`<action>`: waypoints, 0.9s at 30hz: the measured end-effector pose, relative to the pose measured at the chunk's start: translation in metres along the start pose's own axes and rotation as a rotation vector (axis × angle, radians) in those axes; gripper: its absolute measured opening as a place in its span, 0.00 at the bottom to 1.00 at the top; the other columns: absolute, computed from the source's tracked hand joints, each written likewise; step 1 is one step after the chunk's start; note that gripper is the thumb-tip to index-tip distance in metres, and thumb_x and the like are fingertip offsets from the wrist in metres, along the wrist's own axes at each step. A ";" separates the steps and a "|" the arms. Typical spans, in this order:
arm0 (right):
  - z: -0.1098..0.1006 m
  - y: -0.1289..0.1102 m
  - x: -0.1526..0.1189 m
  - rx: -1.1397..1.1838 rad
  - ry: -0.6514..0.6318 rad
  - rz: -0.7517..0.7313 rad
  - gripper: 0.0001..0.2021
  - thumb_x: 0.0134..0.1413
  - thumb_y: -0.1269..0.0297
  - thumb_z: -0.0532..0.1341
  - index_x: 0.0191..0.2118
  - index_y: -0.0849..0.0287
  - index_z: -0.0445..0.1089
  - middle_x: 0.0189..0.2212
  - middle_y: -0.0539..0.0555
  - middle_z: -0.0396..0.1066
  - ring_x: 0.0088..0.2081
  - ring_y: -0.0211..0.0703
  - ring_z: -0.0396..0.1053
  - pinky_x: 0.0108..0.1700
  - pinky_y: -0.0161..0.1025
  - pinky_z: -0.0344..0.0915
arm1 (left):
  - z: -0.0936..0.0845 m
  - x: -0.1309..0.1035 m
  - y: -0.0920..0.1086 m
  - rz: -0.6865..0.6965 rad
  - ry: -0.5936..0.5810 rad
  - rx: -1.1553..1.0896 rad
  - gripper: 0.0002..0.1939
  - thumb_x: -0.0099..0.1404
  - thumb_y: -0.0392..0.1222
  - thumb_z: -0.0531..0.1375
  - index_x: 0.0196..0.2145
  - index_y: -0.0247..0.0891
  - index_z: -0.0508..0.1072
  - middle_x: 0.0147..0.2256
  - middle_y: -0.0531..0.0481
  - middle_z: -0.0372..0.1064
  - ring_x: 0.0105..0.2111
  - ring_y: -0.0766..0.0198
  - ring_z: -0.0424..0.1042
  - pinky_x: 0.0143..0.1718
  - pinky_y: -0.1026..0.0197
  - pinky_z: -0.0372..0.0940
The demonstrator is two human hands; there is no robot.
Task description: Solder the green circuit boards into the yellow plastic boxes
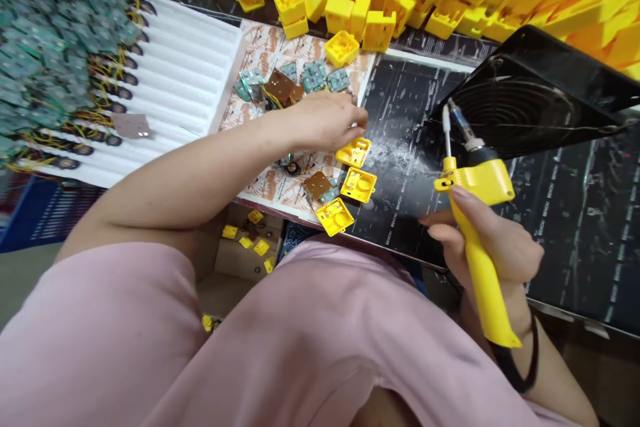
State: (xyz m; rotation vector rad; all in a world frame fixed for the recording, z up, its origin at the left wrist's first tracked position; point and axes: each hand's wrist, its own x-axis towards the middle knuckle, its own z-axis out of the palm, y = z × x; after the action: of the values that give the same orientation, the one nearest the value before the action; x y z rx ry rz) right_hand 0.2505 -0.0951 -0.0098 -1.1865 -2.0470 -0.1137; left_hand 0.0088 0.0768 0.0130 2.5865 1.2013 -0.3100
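Note:
My right hand [487, 240] is wrapped round the handle of a yellow soldering gun [477, 260], its metal tip pointing up and left beside a black fan. My left hand [333, 120] reaches over the patterned mat, fingers curled down near a yellow housing [354, 152]; what its fingertips hold, if anything, is hidden. Below that housing lie two more open yellow housings [359, 185], [335, 216]. A brown board [319, 185] with a green one sits left of them. Behind my left hand are a brown board [283, 87] and several green circuit boards [314, 75].
Yellow housings [340, 13] are heaped along the back. At the left, green boards with wires [60, 33] are piled on a white ridged tray [185, 60]. The black fan [520, 93] stands at the right. A box [240, 263] with yellow parts is below the table edge.

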 end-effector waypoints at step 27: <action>0.085 0.035 0.091 0.185 -0.505 0.022 0.26 0.54 0.56 0.69 0.57 0.54 0.66 0.46 0.56 0.77 0.44 0.49 0.76 0.46 0.43 0.71 | 0.015 -0.111 -0.070 0.111 0.034 0.136 0.24 0.60 0.42 0.58 0.54 0.43 0.74 0.66 0.45 0.61 0.66 0.43 0.60 0.64 0.39 0.57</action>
State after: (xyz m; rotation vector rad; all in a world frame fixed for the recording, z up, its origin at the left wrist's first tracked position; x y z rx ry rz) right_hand 0.2043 0.0249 -0.0211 -1.2047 -2.4087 0.4176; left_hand -0.1163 0.0358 0.0220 2.7737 1.0768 -0.3365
